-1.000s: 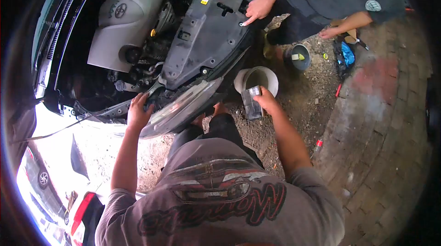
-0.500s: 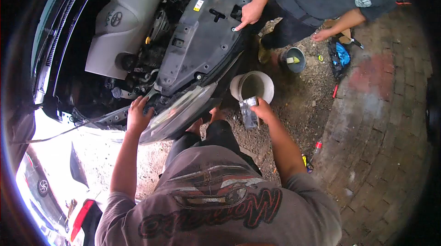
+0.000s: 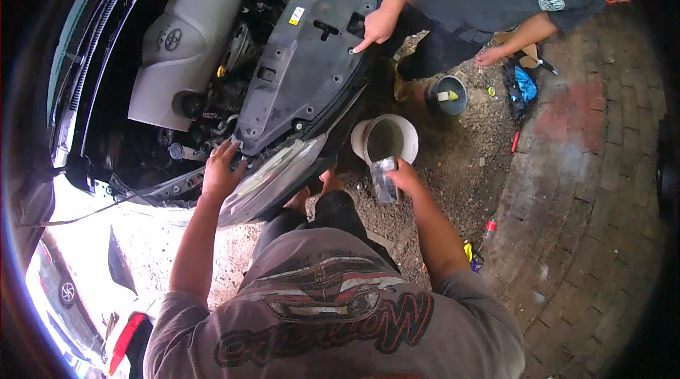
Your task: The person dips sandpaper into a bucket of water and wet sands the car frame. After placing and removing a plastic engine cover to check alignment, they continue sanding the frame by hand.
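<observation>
Clearly, the right hand [image 3: 406,178] grips a glossy rectangular block [image 3: 383,185]; the left hand [image 3: 223,172] splays beside the curved, glassy headlight [image 3: 282,168].

Dark bucket [image 3: 455,107]; worn brick paving [image 3: 588,230]

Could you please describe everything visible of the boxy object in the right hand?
The boxy object is rectangular and grey, with shiny, seemingly clear-plastic faces and a paler upper end. The right hand grips it near its upper right edge, its long side running roughly toward the wearer. In view it slightly overlaps the white bucket; its contents are too unclear to tell.
</observation>
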Motion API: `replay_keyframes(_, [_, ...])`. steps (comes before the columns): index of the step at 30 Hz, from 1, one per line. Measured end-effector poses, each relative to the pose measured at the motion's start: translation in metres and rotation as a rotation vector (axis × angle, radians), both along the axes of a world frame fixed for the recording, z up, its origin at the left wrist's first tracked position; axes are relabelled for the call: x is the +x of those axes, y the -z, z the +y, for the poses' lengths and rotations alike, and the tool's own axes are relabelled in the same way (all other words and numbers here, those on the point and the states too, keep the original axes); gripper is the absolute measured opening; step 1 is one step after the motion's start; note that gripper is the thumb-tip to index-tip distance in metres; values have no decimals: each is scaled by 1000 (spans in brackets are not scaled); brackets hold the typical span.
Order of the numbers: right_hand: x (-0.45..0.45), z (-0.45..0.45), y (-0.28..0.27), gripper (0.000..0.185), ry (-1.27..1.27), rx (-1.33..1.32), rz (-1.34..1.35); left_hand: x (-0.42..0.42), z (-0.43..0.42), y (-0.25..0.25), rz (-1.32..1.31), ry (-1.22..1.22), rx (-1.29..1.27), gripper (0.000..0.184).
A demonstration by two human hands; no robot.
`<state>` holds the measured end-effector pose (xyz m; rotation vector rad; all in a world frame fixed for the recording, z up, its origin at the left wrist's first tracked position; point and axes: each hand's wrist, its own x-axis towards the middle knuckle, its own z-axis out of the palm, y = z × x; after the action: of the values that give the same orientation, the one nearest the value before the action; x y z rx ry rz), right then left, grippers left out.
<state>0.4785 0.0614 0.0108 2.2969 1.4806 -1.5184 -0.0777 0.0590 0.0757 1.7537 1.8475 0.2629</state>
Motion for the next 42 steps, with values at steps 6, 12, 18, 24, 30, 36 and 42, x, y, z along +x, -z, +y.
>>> replay_keyframes(6, [16,-5,14,59,26,27,80,20,23,11,46,34,14,65])
replay_keyframes(12, [41,-8,44,59,35,-33,-13,47,79,28,76,-22,20,93])
replay_keyframes(18, [35,-5,36,64,12,35,-47,43,150,91,-136,-236,-204,146])
replay_keyframes(24, [52,-9,60,59,-76,57,3,55,168,52,-88,-396,-270,131])
replay_keyframes(30, [49,0,44,68,-94,-7,-107,33,185,59,-148,-506,-256,93])
replay_keyframes(36, [87,-7,113,64,53,54,189,57,168,5,-92,-618,-43,81])
replay_keyframes(42, [38,24,30,55,82,7,142,59,155,-35,-98,-673,-148,78])
